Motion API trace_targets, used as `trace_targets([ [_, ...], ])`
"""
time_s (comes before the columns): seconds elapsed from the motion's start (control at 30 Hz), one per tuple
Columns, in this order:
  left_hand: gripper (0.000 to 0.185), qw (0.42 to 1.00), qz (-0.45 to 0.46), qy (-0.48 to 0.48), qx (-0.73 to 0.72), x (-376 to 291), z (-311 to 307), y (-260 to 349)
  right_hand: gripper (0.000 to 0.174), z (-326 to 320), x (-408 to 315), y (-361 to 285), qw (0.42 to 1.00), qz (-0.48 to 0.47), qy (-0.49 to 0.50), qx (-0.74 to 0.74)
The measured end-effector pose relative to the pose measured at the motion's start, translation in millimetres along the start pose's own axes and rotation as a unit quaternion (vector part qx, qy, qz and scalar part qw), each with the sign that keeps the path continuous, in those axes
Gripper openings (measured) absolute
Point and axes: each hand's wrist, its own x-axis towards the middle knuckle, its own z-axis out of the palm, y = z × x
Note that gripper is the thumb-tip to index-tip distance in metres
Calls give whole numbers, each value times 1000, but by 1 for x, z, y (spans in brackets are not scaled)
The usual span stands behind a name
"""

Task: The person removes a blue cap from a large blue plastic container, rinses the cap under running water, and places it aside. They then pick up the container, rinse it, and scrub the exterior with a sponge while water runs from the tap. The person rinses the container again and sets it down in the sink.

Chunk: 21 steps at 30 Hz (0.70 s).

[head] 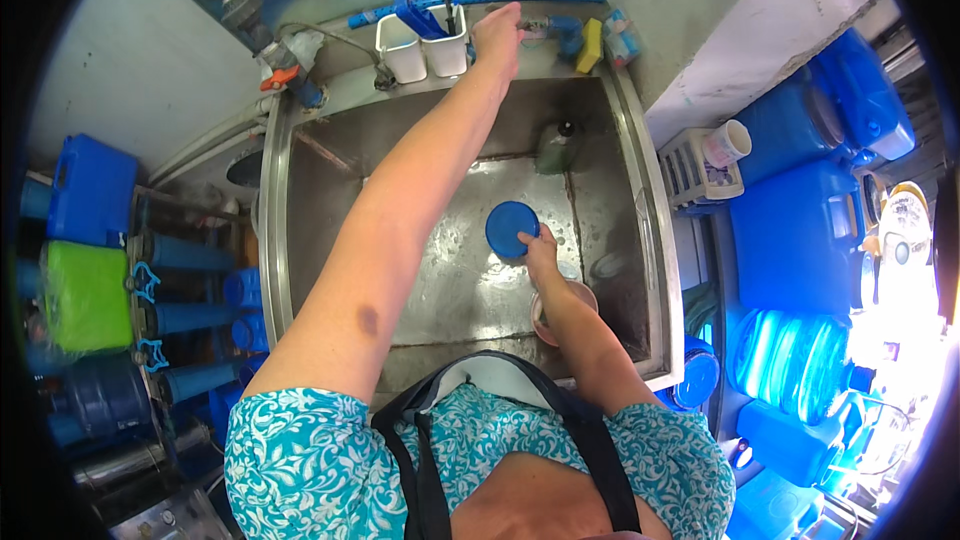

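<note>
Inside a stainless steel sink (450, 292), my right hand (541, 246) pinches a round blue lid (510, 229) by its right edge, the thumb on top. My left hand (496, 34) reaches across to the sink's back ledge, beside a tap fitting (534, 25) on a blue pipe elbow (566, 34). Its fingers are partly hidden, so whether they grip the tap is unclear. Below my right forearm a pink bowl (538, 315) rests in the sink, partly covered. A greenish bottle (555, 150) with a black cap stands in the sink's far right corner.
Two white holders (401, 52) with brushes stand on the back ledge, and a yellow sponge (589, 46) is at its right. An orange-handled valve (280, 78) is at back left. Blue jugs (795, 240) crowd the right, beside a plastic basket (686, 176). Blue pipes (195, 315) fill the left.
</note>
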Motion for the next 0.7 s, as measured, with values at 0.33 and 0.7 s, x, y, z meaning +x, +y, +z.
trace_targets([
  [0.33, 27, 968, -126, 104, -189, -9, -16, 1, 38, -5, 8, 13, 992, 27, -16, 123],
  [0.7, 26, 970, -130, 120, -168, -7, -10, 6, 39, 4, 13, -1, 994, 37, -7, 104],
])
